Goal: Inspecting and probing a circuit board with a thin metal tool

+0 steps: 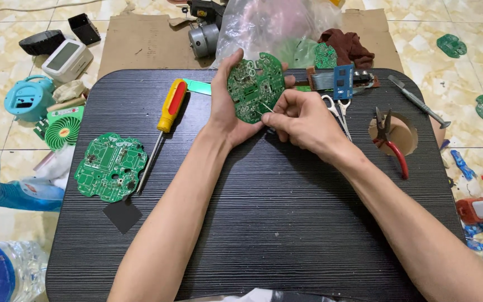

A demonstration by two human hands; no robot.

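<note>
My left hand (227,106) holds a green circuit board (255,86) upright above the black table (286,223), gripping it by its left edge. My right hand (303,120) is pinched on a thin metal pin or wire (266,109) whose tip touches the lower part of that board. A second green circuit board (111,166) lies flat at the table's left side. A screwdriver with a yellow and red handle (170,109) lies between that board and my left hand.
Red-handled pliers (393,148) lie by a round hole (406,134) in the table's right side. Scissors (336,112), a blue module (343,82) with ribbon cable, and a grey tool (417,100) sit at the back right. A small fan (62,128), water bottle (1,271), motor (203,39) and plastic bag (269,25) surround the table.
</note>
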